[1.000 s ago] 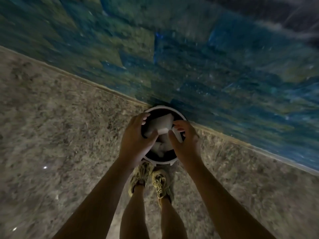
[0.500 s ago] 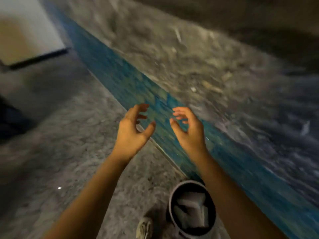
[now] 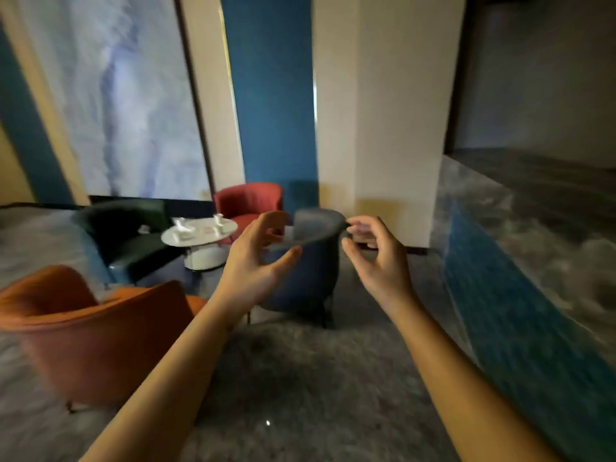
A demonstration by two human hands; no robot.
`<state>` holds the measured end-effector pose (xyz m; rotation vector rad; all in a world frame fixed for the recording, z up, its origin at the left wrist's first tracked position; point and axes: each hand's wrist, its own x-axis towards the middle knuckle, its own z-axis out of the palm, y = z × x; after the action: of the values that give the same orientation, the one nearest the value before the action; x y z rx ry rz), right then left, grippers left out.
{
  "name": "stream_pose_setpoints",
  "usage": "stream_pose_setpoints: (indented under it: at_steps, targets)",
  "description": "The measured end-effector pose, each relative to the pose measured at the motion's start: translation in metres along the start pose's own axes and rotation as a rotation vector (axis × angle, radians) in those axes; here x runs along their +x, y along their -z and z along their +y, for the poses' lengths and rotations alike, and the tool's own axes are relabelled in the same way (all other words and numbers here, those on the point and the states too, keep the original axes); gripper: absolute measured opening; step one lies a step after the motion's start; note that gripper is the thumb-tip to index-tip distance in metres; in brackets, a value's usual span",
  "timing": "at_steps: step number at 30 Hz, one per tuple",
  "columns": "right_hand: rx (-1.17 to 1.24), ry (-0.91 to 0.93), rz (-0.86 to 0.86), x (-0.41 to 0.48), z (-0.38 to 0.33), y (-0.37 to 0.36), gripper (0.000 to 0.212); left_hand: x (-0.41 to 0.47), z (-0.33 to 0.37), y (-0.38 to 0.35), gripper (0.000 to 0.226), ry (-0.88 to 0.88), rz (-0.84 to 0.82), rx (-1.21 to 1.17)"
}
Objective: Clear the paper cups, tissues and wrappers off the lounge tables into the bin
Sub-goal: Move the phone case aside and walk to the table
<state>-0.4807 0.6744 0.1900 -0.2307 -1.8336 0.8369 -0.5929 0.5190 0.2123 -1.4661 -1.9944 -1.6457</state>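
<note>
A round white lounge table stands at the middle left, some way ahead of me. White crumpled tissues or paper bits and a small white cup-like item lie on its top. My left hand and my right hand hover in front of me at chest height, palms facing each other, fingers loosely curved and holding nothing. The bin is out of view.
Armchairs ring the table: a dark green one on its left, a red one behind it, a blue one just past my hands and an orange one near left. A cream pillar rises ahead. Grey patterned carpet stretches in front.
My hands let go of white paper into the bin at my feet. The view then swung up from the floor to the lounge, and the bin dropped out of sight.
</note>
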Motion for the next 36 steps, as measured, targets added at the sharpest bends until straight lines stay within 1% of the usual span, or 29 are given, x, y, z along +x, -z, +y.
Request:
stream_pose_setpoints:
  at_steps: [4, 8, 12, 15, 19, 21, 25, 28, 31, 34, 36]
  targets:
    - [0.149, 0.115, -0.114, 0.048, -0.032, -0.11, 0.022, 0.02, -0.032, 0.101, 0.042, 0.018, 0.154, 0.14]
    - [0.262, 0.165, -0.197, 0.072, -0.052, -0.197, 0.022, 0.022, -0.062, 0.173, 0.039, 0.031, 0.278, 0.221]
    - [0.388, 0.152, -0.291, 0.087, -0.06, -0.261, 0.02, 0.02, -0.091, 0.22, 0.039, 0.11, 0.374, 0.274]
    - [0.419, 0.164, -0.37, 0.094, -0.057, -0.29, 0.024, 0.019, -0.107, 0.238, 0.04, 0.18, 0.425, 0.319]
    - [0.472, 0.159, -0.424, 0.1, -0.045, -0.315, 0.033, 0.02, -0.122, 0.24, 0.036, 0.22, 0.479, 0.337]
    - [0.475, 0.156, -0.456, 0.104, -0.035, -0.32, 0.037, 0.022, -0.131, 0.233, 0.038, 0.241, 0.487, 0.356]
    - [0.471, 0.124, -0.483, 0.118, -0.003, -0.318, 0.031, 0.039, -0.149, 0.213, 0.037, 0.247, 0.498, 0.361]
    - [0.444, 0.102, -0.481, 0.131, 0.029, -0.31, 0.026, 0.058, -0.169, 0.191, 0.035, 0.241, 0.492, 0.319]
    - [0.386, 0.075, -0.458, 0.144, 0.069, -0.304, 0.019, 0.075, -0.194, 0.164, 0.034, 0.252, 0.469, 0.288]
    - [0.351, 0.016, -0.472, 0.152, 0.111, -0.303, 0.019, 0.09, -0.227, 0.136, 0.035, 0.284, 0.429, 0.265]
    - [0.323, 0.01, -0.488, 0.155, 0.138, -0.306, 0.018, 0.1, -0.25, 0.119, 0.035, 0.319, 0.402, 0.25]
